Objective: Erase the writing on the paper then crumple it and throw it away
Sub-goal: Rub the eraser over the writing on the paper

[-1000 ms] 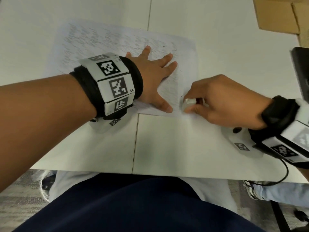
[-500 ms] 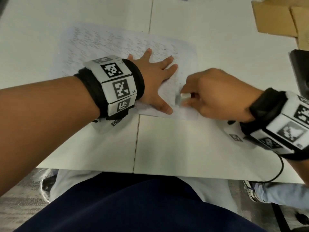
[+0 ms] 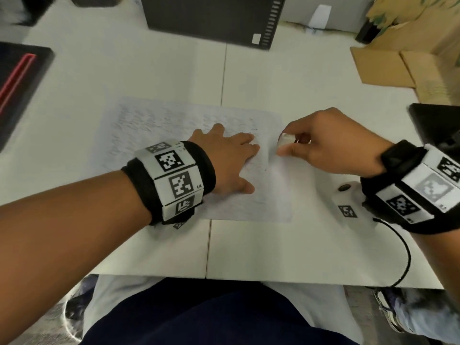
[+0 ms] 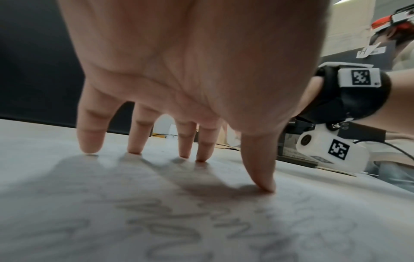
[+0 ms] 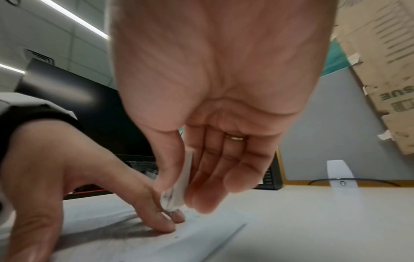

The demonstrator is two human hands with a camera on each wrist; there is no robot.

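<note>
A white sheet of paper (image 3: 154, 130) with faint pencil writing lies flat on the white table (image 3: 261, 245). My left hand (image 3: 227, 158) presses down on it with fingers spread and straight; in the left wrist view its fingertips (image 4: 89, 148) touch the paper (image 4: 201, 221). My right hand (image 3: 323, 145) pinches a white eraser (image 3: 285, 140) between thumb and fingers, near the paper's right edge, beside the left fingertips. The right wrist view shows the smudged eraser (image 5: 177, 193) just above the paper (image 5: 179, 239).
A dark box (image 3: 211, 18) stands at the back of the table. Cardboard pieces (image 3: 388, 68) lie at the back right. Black objects sit at the left edge (image 3: 20, 78) and the right edge (image 3: 438, 123). A cable (image 3: 403, 257) hangs from the right wrist.
My right hand has carried the eraser from the paper's near right part toward its far right edge. The left hand stays pressed on the sheet. The head view has tilted up.
</note>
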